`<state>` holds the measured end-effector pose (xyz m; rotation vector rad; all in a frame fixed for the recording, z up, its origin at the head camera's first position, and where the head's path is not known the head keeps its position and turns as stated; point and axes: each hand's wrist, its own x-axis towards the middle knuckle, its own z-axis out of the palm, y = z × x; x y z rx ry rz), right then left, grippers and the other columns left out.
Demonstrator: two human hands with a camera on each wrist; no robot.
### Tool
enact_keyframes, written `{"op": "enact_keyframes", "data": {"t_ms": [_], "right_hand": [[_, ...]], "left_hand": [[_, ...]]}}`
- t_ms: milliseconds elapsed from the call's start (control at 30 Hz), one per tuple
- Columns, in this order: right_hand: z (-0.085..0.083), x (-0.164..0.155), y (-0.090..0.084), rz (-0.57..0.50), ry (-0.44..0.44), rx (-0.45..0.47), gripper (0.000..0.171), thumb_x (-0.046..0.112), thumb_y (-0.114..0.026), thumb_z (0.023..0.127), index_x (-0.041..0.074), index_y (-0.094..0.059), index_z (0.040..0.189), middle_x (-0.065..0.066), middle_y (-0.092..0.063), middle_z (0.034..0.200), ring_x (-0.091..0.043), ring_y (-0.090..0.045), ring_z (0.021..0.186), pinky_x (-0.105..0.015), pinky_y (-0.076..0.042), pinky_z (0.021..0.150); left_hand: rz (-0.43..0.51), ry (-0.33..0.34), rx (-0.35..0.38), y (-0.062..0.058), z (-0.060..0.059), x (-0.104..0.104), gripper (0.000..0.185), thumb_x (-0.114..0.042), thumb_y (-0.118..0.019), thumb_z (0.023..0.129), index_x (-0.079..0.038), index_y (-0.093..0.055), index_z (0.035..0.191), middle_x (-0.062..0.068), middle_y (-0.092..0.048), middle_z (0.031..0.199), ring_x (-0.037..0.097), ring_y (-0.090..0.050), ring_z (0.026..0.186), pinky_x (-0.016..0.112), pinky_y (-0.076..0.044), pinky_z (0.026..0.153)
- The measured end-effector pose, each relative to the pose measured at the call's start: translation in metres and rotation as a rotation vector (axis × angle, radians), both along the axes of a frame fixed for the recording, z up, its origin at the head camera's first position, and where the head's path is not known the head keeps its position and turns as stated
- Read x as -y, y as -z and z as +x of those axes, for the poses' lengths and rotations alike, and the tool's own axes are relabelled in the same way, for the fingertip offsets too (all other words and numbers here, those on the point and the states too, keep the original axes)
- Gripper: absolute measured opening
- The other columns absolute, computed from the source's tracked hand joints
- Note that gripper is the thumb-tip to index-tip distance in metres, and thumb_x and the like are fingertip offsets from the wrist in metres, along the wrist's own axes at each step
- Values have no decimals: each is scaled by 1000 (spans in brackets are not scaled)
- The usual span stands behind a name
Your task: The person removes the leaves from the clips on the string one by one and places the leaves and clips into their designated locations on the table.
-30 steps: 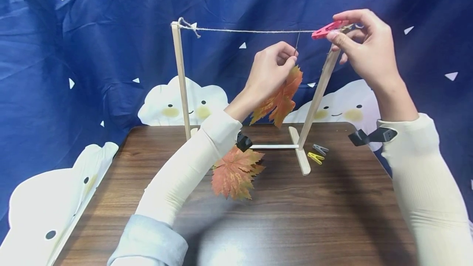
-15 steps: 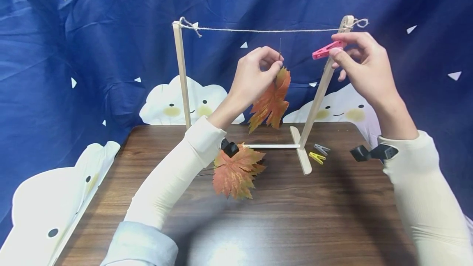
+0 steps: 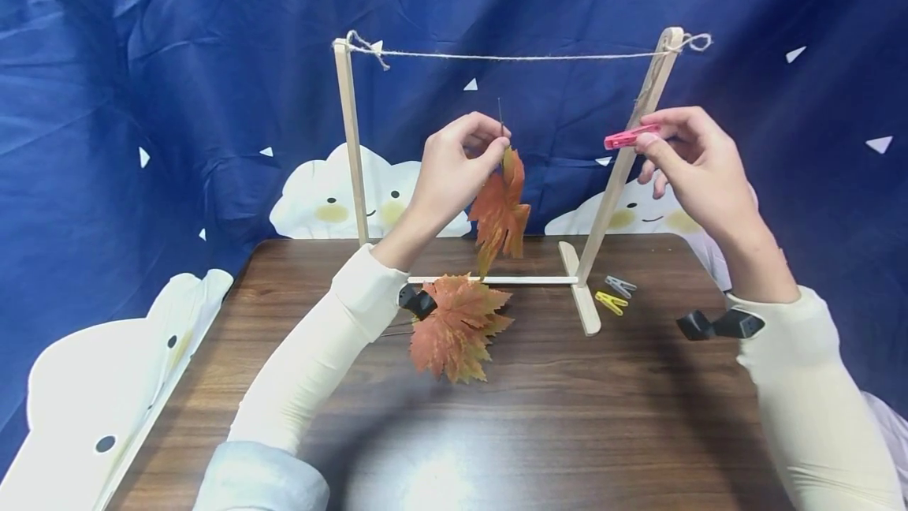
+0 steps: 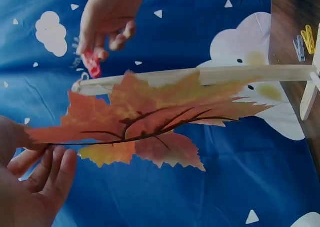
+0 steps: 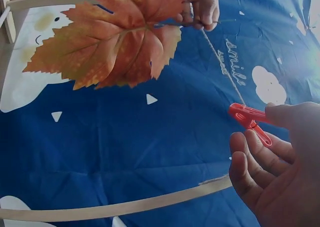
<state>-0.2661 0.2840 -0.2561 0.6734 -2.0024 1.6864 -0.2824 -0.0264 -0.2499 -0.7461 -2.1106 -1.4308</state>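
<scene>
My left hand [image 3: 464, 160] pinches the thin stem of an orange maple leaf [image 3: 500, 207], which hangs below the fingers. In the left wrist view the leaf [image 4: 150, 117] spreads out with its dark stem running to the fingertips. My right hand [image 3: 698, 168] holds a pink clothespin [image 3: 631, 136] between thumb and fingers, in front of the right post. The right wrist view has the same clothespin [image 5: 250, 119] in the grip. Both hands are below the twine line [image 3: 511, 57], and neither leaf nor clothespin touches it.
Wooden posts [image 3: 349, 132] carry the twine, with a white rod [image 3: 532, 280] low between them. More maple leaves [image 3: 461, 330] lie on the brown table [image 3: 567, 416]. A yellow clothespin [image 3: 612, 303] and a grey clothespin [image 3: 620, 286] lie beside the right foot.
Both hands have come down from the twine. My left hand has also shifted left with the leaf, and the pink clothespin has moved off the line in my right hand.
</scene>
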Motion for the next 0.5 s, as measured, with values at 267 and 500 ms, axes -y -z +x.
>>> {"op": "enact_keyframes", "data": {"t_ms": [267,500], "right_hand": [[5,-9,19,16,-6,16,31,5,-69,102,1,-69,133,-1,-72,95,-9,-67,61,-17,-52,50],[10,-15,34,81,65,79,25,6,-69,102,5,-68,127,4,-75,93,-7,-67,60,-17,-52,51]], "left_hand": [[48,4,41,15,5,15,7,-8,-70,100,-3,-75,103,10,-78,99,13,-71,81,21,-56,79],[105,44,77,29,8,24,8,-4,-69,99,3,-72,102,16,-76,96,22,-75,80,27,-63,81]]}}
